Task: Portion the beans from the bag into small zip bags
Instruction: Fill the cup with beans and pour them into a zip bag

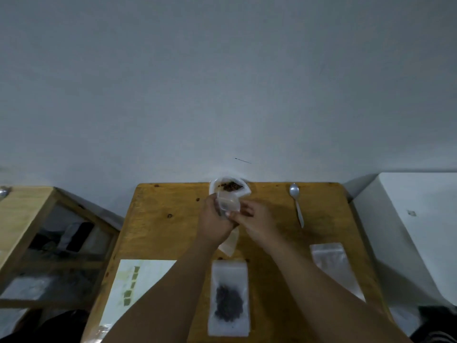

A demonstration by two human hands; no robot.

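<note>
Fingers (243,209) of your left hand (214,220) and right hand (256,220) pinch a small zip bag (228,204), seemingly spreading its mouth for filling, just before the open bean bag (231,186) at the far edge of the surface (173,219). One filled zip bag (228,300) lies nearer you.

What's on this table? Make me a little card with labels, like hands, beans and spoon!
table: wooden
left hand: grips the small zip bag
right hand: pinches the same bag
bean bag: open, at the far edge
filled zip bag: flat, near edge, dark beans inside
spoon: untouched, right of the hands
empty zip bag: flat, on the right
paper sheet: near left
</note>
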